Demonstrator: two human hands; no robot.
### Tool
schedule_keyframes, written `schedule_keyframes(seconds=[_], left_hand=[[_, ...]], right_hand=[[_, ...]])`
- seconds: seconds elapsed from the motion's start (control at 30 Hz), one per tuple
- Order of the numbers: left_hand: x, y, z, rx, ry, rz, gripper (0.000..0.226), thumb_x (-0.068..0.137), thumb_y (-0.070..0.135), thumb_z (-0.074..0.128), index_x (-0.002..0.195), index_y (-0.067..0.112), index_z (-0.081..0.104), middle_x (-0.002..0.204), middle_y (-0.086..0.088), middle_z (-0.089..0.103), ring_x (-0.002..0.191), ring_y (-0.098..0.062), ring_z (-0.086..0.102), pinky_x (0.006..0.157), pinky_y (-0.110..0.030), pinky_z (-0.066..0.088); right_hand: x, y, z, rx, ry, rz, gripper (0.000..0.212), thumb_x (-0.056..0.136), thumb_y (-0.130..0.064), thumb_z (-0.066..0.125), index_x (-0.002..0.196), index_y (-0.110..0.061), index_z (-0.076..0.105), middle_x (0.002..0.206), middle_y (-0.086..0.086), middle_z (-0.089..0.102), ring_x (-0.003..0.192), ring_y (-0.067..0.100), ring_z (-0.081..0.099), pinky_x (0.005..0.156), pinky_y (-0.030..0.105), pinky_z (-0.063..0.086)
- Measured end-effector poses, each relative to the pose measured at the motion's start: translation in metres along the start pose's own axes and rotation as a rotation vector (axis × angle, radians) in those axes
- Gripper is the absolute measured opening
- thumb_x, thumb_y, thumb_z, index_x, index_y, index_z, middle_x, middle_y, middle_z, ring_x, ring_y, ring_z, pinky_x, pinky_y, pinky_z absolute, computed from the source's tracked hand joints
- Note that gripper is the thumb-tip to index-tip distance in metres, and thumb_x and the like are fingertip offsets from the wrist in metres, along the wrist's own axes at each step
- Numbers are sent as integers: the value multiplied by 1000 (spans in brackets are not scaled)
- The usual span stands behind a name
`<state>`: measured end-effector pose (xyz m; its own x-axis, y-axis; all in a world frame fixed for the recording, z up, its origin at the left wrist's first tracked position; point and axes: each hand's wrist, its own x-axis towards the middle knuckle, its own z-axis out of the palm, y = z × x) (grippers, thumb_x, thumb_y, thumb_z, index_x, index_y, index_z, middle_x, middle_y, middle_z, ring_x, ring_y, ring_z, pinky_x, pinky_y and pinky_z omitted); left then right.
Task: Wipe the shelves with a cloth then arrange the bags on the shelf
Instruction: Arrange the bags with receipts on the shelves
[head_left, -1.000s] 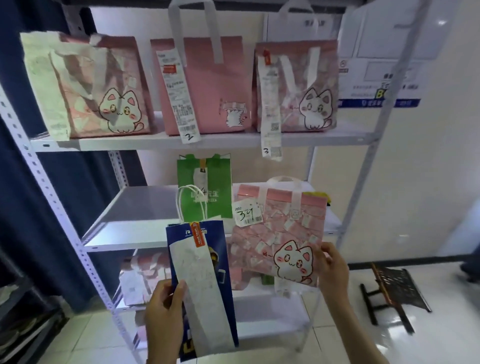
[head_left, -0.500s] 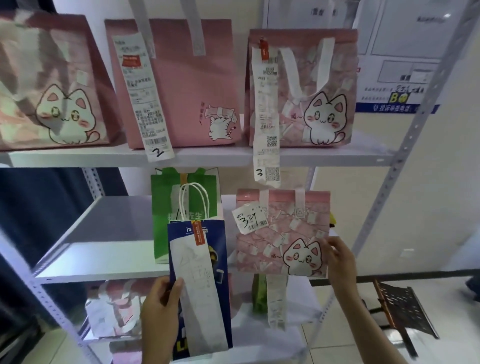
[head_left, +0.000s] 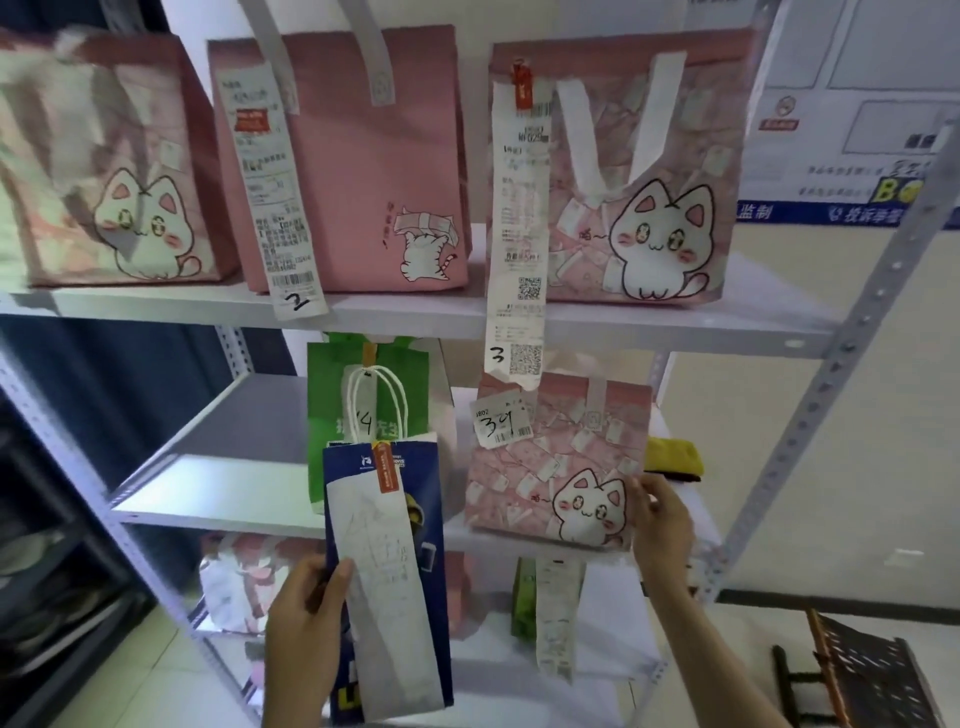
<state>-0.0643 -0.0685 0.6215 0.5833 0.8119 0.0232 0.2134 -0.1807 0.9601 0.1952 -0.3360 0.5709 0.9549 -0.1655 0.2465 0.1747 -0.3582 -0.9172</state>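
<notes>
A person stands at a white metal rack, a bag in each hand. The left hand grips a navy paper bag by its lower left edge, thumb curled over the long white receipt that hangs down its front; the bag is held upright in front of the middle shelf, its white cord handles overlapping a green bag that stands on that shelf behind it. The right hand holds the lower right corner of a pink cat bag, fingers curled on its side; the bag, tagged "34", sits at the front edge of the middle shelf, to the right of the green one. A yellow cloth lies on the same shelf just behind it.

On the top shelf 3 pink bags stand in a row: a blurred cat bag at left, a plain pink bag whose receipt is marked "2", and a cat-print bag at right whose receipt, marked "3", hangs below the shelf edge. More bags sit on the lower shelf, partly hidden. A dark slatted stand stands on the tiled floor at lower right.
</notes>
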Motion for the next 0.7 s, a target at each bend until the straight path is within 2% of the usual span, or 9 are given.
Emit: schedule_keyframes(seconds=[0.07, 0.13, 0.23, 0.3, 0.37, 0.47, 0.63, 0.7], left_hand=[[-7, 1, -2, 23, 16, 6, 10, 97, 28, 59, 94, 18, 59, 101, -7, 68, 92, -32, 64, 87, -51, 56], [-13, 1, -5, 56, 29, 19, 18, 98, 26, 60, 101, 9, 61, 101, -12, 67, 89, -33, 63, 86, -49, 54], [-20, 1, -12, 46, 36, 32, 22, 99, 24, 59, 107, 3, 62, 104, -15, 69, 88, -30, 62, 74, -37, 51], [-22, 0, -18, 21, 57, 29, 21, 99, 22, 59, 107, 3, 61, 105, -15, 69, 89, -29, 62, 70, -33, 49], [-22, 0, -26, 8, 80, 26, 20, 99, 21, 59, 106, 2, 61, 104, -15, 68, 89, -31, 62, 74, -38, 50], [-14, -7, -40, -9, 98, 19, 18, 100, 21, 58, 102, 3, 60, 104, -14, 68, 88, -30, 64, 73, -38, 52], [10, -22, -72, -69, 114, 0, 14, 100, 27, 57, 97, 14, 59, 101, -5, 70, 91, -29, 68, 77, -46, 61], [23, -27, -91, -110, 110, -10, 13, 100, 25, 57, 93, 14, 58, 99, -1, 70, 90, -24, 68, 71, -39, 61]], right_hand=[[1, -3, -1, -15, -16, -3, 21, 103, -40, 55, 97, -24, 69, 82, -3, 73, 75, 18, 68, 59, 33, 51], [2, -6, -3, -29, -31, 9, 23, 103, -38, 55, 103, -21, 70, 84, 0, 71, 74, 19, 66, 56, 27, 44], [-3, -8, -3, 1, -39, 13, 20, 101, -33, 60, 105, -16, 70, 90, 3, 72, 72, 13, 65, 56, 21, 44], [-14, -12, -2, 48, -1, 16, 24, 98, -38, 64, 110, -17, 65, 98, 1, 72, 76, 15, 68, 58, 27, 54], [-27, -13, 1, 41, 62, 16, 30, 97, -41, 63, 117, -19, 59, 103, -3, 67, 79, 16, 67, 62, 37, 59], [-49, -24, 12, 8, 105, -57, 21, 100, -37, 61, 112, -19, 59, 98, -4, 65, 76, 11, 64, 61, 29, 54], [-87, -58, 57, 50, -89, -155, 4, 100, -20, 63, 103, -18, 64, 88, -6, 69, 72, 10, 66, 59, 19, 47], [-100, -72, 86, 33, -170, -170, 4, 100, -19, 63, 98, -23, 63, 83, -10, 68, 71, 9, 67, 60, 20, 49]])
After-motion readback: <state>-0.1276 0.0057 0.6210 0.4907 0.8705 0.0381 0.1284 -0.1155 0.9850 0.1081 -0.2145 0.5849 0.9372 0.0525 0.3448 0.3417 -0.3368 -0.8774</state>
